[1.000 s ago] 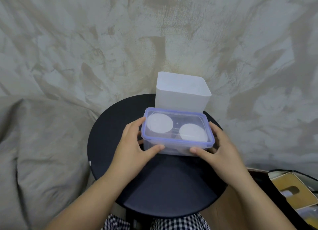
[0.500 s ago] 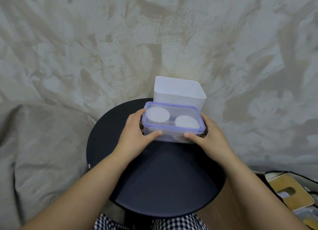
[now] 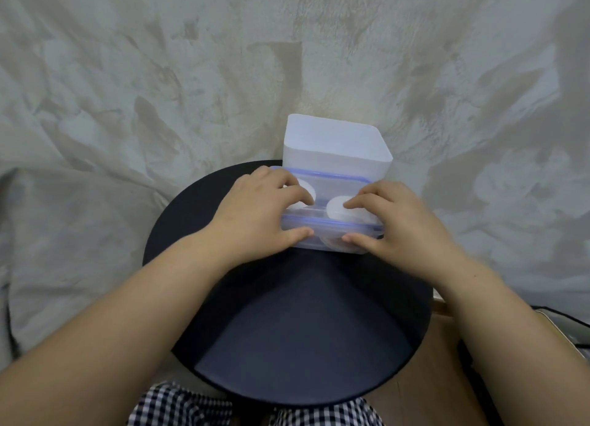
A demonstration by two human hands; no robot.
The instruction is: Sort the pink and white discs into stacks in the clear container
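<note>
The clear container [image 3: 330, 232] with a blue-rimmed lid sits at the back of the round dark table [image 3: 287, 314]. Through the lid I see two white disc stacks, one on the left [image 3: 306, 192] and one on the right [image 3: 337, 211]. No pink disc shows. My left hand [image 3: 258, 211] grips the container's left end, fingers curled over the lid and thumb on the front wall. My right hand [image 3: 405, 224] grips the right end the same way.
A white plastic box [image 3: 335, 148] stands right behind the container, touching it. Crumpled beige cloth [image 3: 127, 106] covers the background and left side. A dark bag [image 3: 568, 330] lies at the lower right, beside the table.
Both hands have moved from the container's sides up onto its lid, with the thumbs staying on the front wall. The container now sits lower, against the white box.
</note>
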